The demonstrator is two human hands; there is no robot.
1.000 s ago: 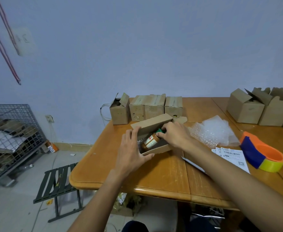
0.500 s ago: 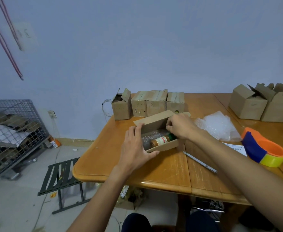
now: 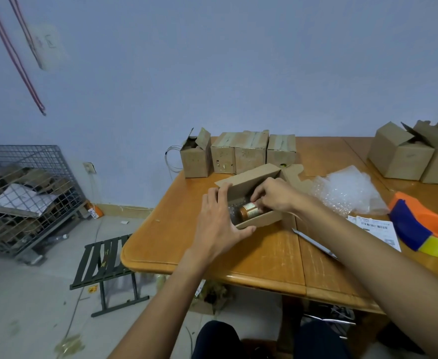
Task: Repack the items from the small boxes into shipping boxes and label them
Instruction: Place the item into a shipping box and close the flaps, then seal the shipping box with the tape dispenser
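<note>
The left hand [image 3: 216, 226] grips the left end of the open shipping box [image 3: 254, 177]. The right hand [image 3: 275, 194] is inside it, fingertips pinching the bottle [image 3: 249, 211], which lies on its side in the box. The clear padding [image 3: 234, 212] beside it, probably bubble wrap, looks thin, so the bottle could rattle and crack in transit. Counted: one bottle, one shipping box, four small boxes [image 3: 250, 154] in the back row — one of them open — and one tape roll [image 3: 425, 229].

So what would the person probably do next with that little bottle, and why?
Probably settle the bottle flat and let go. The right hand pinches it, lying on its side inside the open box, whose end the left hand grips. Loose bubble wrap lies to the right, likely padding for afterwards.
</note>
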